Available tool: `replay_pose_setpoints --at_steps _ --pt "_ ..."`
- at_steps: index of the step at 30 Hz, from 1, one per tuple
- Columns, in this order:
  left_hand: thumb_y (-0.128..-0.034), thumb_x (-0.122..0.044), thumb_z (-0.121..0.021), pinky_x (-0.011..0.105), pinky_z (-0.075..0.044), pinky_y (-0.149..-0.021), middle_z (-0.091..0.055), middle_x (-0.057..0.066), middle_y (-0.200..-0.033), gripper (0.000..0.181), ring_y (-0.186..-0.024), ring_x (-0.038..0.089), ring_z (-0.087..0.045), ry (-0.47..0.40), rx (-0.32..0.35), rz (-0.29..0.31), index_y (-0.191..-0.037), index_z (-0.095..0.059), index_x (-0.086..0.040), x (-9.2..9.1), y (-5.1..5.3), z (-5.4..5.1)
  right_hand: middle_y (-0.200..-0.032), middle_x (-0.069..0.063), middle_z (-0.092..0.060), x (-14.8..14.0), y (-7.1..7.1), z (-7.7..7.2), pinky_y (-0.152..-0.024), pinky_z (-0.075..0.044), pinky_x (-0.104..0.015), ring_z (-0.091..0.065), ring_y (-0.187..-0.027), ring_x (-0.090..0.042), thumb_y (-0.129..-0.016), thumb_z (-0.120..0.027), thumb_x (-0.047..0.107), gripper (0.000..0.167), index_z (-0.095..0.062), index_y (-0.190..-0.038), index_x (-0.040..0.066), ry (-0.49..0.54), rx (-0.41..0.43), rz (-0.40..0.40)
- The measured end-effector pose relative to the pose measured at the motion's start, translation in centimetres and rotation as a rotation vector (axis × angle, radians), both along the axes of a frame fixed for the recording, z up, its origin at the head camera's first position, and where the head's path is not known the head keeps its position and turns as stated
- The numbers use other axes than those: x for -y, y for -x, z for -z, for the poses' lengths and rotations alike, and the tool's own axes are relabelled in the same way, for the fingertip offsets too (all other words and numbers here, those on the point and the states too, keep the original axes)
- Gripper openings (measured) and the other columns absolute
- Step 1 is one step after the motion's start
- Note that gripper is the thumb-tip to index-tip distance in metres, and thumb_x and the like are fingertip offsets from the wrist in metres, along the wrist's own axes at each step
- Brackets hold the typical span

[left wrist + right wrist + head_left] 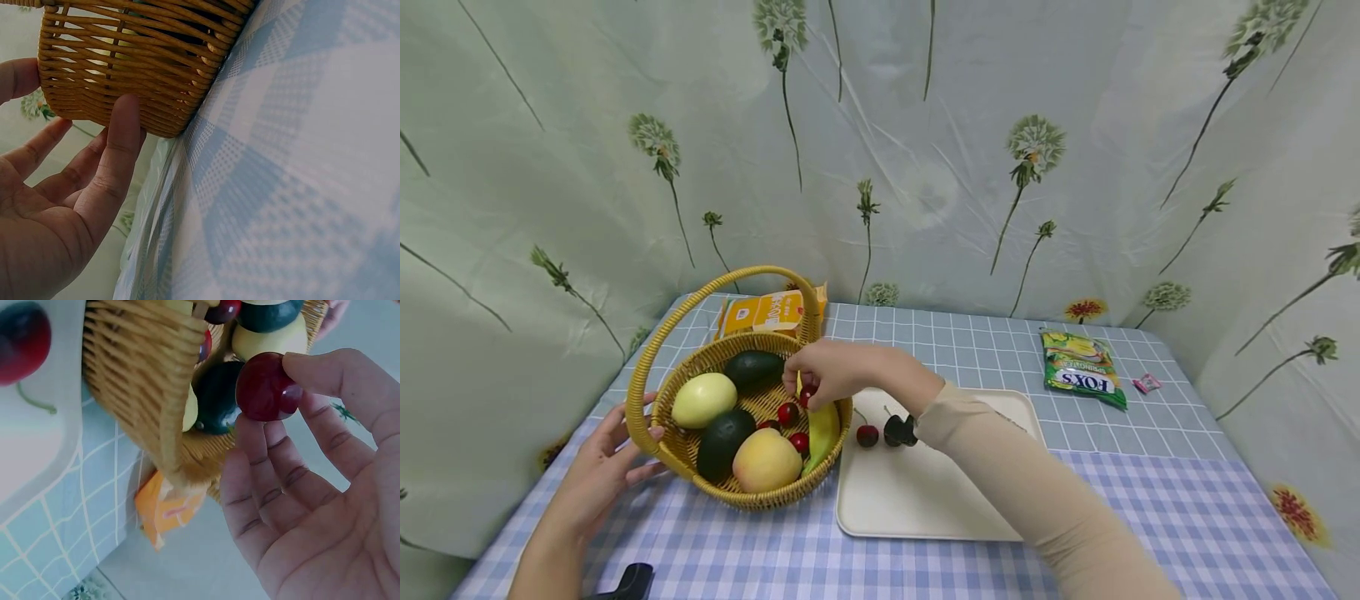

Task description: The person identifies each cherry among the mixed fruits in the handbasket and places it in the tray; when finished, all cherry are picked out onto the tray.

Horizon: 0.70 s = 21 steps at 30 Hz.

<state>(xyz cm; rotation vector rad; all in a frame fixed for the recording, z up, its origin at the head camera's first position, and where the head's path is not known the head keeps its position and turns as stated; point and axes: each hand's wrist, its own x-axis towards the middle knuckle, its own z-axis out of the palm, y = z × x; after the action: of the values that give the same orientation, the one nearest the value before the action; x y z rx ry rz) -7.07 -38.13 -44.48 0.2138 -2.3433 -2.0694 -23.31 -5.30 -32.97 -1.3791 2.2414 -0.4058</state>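
A yellow wicker basket [760,500] with a tall handle holds a peach [767,461], dark green fruits [726,446], a pale yellow fruit [704,401], a banana [823,433] and several cherries [787,414]. Over its right side, my right hand [831,371] pinches a dark red cherry [269,386] between thumb and fingers. My left hand [598,475] is at the basket's left side; in the left wrist view its spread fingers [125,125] touch the woven wall [125,69].
Right of the basket lies a white tray [925,500] with a cherry [867,435] and darker fruits [893,431]. An orange packet [775,310] sits behind the basket. A green candy bag [1082,367] and small pink wrapper [1146,382] lie at the back right. A black object [634,581] is at the front.
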Motion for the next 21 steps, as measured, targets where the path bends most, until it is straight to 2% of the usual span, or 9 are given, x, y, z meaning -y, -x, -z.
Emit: replay_pose_setpoints --at_steps 5,9,14,21 --pt "-0.111 -0.017 -0.061 0.032 -0.064 -0.078 -0.056 -0.023 -0.126 0.061 -0.106 -0.005 -0.067 0.0 0.003 -0.002 -0.165 -0.035 -0.027 0.0 0.0 0.0 -0.086 -0.002 -0.054 -1.7 -0.2 -0.5 -0.071 -0.042 -0.022 -0.05 -0.079 -0.011 -0.094 -0.08 0.006 0.03 -0.072 -0.122 0.003 0.046 0.04 0.025" --pt "-0.111 -0.015 -0.061 0.032 -0.064 -0.078 -0.057 -0.024 -0.126 0.06 -0.106 -0.005 -0.067 -0.007 -0.009 0.001 -0.164 -0.035 -0.027 0.0 0.0 0.0 -0.092 -0.004 -0.059 -3.2 -0.1 -0.7 -0.077 -0.046 -0.024 -0.056 -0.087 -0.014 -0.094 -0.078 0.005 0.027 -0.072 -0.12 0.004 0.073 0.044 0.045" --pt "-0.1109 -0.015 -0.061 0.032 -0.064 -0.077 -0.057 -0.024 -0.126 0.059 -0.106 -0.004 -0.067 -0.009 -0.014 0.002 -0.164 -0.036 -0.026 0.0 0.0 0.0 -0.1 0.0 -0.068 -5.3 0.0 -0.5 -0.085 -0.054 -0.027 -0.065 -0.099 -0.018 -0.094 -0.075 0.006 0.024 -0.073 -0.118 0.007 0.077 0.014 0.061" --pt "-0.1111 -0.016 -0.061 0.032 -0.064 -0.078 -0.055 -0.021 -0.127 0.06 -0.107 -0.005 -0.067 0.002 -0.011 0.005 -0.165 -0.035 -0.026 0.0 0.0 0.1 -0.1 0.005 -0.073 -8.3 0.1 -0.1 -0.087 -0.055 -0.027 -0.065 -0.099 -0.014 -0.095 -0.074 0.008 0.021 -0.073 -0.116 0.011 0.104 0.029 0.115"
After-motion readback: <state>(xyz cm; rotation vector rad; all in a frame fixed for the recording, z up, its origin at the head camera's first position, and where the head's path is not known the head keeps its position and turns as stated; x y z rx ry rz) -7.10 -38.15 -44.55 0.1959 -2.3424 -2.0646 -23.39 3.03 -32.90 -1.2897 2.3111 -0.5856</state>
